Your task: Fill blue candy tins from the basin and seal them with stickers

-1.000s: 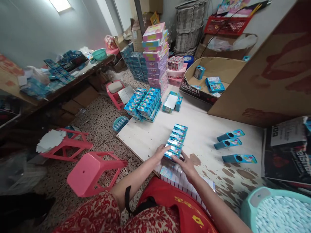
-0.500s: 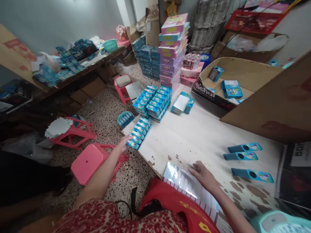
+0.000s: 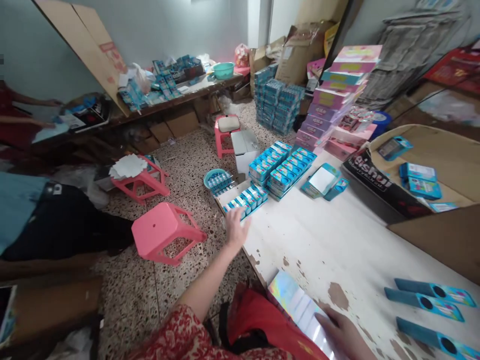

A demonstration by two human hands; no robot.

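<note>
My left hand [image 3: 236, 230] is at the near end of a row of small blue boxes [image 3: 247, 198] by the table's left edge. Its fingers are apart and reach over the nearest boxes. My right hand [image 3: 341, 332] rests at the right side of a shiny silver sheet stack [image 3: 300, 310] at the front of the white table [image 3: 300, 235]; whether it grips the stack is unclear. Beyond the row stand larger blocks of blue boxes [image 3: 290, 172]. Several long blue cartons with round holes [image 3: 427, 302] lie at the right.
An open carton [image 3: 369, 172] holds blue boxes at the back right, beside a tall stack of pink and purple boxes [image 3: 318, 122]. Pink stools [image 3: 161, 225] stand on the floor at left. Two other people are partly visible at the left.
The view has swung left, so the table's contents sit further right. My right hand has moved from above the silver stack to its right side. My left hand's fingers have spread.
</note>
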